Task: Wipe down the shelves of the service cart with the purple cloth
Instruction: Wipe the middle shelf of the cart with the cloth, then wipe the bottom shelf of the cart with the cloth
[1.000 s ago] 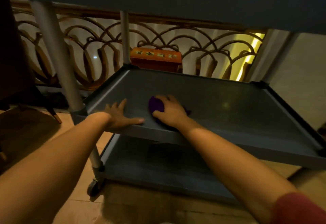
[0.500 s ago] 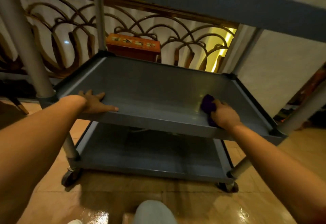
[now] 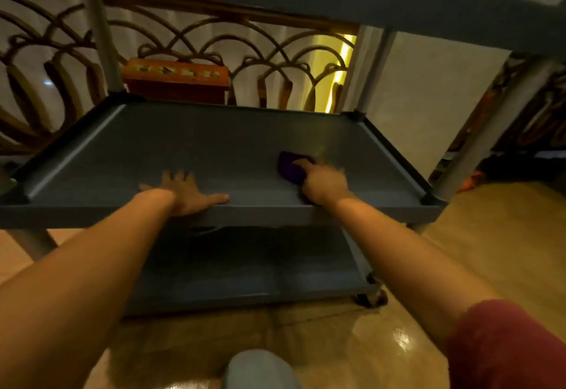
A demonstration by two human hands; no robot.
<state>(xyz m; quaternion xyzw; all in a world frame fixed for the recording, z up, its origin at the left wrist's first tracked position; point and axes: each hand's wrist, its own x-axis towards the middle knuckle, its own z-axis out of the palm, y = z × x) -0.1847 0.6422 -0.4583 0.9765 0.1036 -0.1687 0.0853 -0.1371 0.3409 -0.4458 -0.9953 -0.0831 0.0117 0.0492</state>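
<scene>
I have my right hand pressed down on the purple cloth, fingers curled over its near edge, on the right part of the middle shelf of the service cart. My left hand lies flat with fingers spread, palm on the shelf's front lip, bracing the cart.

To do this stroke well, I judge I should keep the cloth flat under the palm, not bunched, and run overlapping passes from the back wall toward the front lip, working into the raised rim and the right corners where grime tends to collect. The left hand ought to hold firm, since the cart stands on castors and could roll.

The bottom shelf is dim and half covered by my forearms. The top shelf shows only its underside. Most of the cloth sits beneath my fingers, and I cannot tell whether the shelf is wet or dry. An orange box stands behind the cart; its markings are blurred.
</scene>
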